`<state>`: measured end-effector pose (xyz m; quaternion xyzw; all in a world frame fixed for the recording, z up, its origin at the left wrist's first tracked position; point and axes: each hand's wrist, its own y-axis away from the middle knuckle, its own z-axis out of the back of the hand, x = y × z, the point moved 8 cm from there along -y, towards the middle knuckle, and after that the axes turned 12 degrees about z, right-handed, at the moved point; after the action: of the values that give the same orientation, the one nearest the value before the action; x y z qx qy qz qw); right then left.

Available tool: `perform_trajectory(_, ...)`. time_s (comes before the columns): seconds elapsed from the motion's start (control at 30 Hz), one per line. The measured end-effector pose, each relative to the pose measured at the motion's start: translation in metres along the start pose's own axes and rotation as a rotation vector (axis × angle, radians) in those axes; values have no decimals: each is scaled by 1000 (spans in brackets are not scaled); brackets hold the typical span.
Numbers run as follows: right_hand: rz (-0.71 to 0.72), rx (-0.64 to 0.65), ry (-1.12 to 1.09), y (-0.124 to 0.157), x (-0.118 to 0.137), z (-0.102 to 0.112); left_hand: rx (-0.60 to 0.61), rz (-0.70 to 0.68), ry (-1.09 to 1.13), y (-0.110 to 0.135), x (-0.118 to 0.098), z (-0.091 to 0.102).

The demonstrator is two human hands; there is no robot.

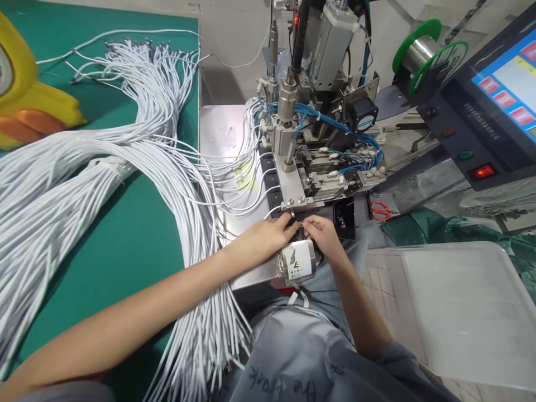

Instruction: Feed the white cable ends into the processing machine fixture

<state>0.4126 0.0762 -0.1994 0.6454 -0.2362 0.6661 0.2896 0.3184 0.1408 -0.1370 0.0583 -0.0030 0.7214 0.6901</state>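
Note:
My left hand (268, 237) and my right hand (322, 234) meet at the front of a small machine (301, 139), just below its metal head. Both pinch with closed fingers at a tiny metal end of a white wire (272, 211) between them. That wire curves back to the left, toward a big bundle of white wires (125, 162) spread over the green mat (125, 245). Several more white wires loop from the bundle onto the machine's steel plate (221, 134). A labelled metal guard (298, 262) sits right under my hands.
A control panel with a lit touchscreen (506, 89) and red switch (482, 171) stands at right. A green-rimmed spool (427, 50) sits behind the machine. Orange scissors (380, 211) lie right of it. A white plastic bin (456, 301) is at lower right, a yellow object (25, 95) at far left.

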Motion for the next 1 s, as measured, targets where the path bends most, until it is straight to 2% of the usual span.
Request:
perform_trajectory(0.17, 61, -63, 7, 0, 1, 3, 42, -17, 5, -1, -2, -1)
perform_trajectory(0.27, 117, -45, 41, -4, 4, 3, 51, -21, 2, -1, -2, -2)
perform_trajectory(0.43, -15, 67, -26, -5, -7, -5, 40, -8, 18, -3, -3, -1)
perform_trajectory(0.5, -22, 125, -49, -4, -8, -10, 34, 7, 21, -2, -3, 4)
perform_trajectory(0.6, 61, 162, -30, -6, -6, -12, 72, 32, -13, 3, -4, 12)
perform_trajectory(0.73, 201, 164, 112, -8, -1, -9, 110, 115, -40, 9, 0, 18)
perform_trajectory(0.8, 232, 135, 190, -6, 1, -5, 97, 131, -34, 11, 1, 17)
perform_trajectory(0.93, 231, -19, 258, -2, 2, 6, 49, 130, -42, 10, 1, 13)
perform_trajectory(1.0, 215, 5, 203, -1, -1, 2, 12, 137, -51, 11, 1, 13)
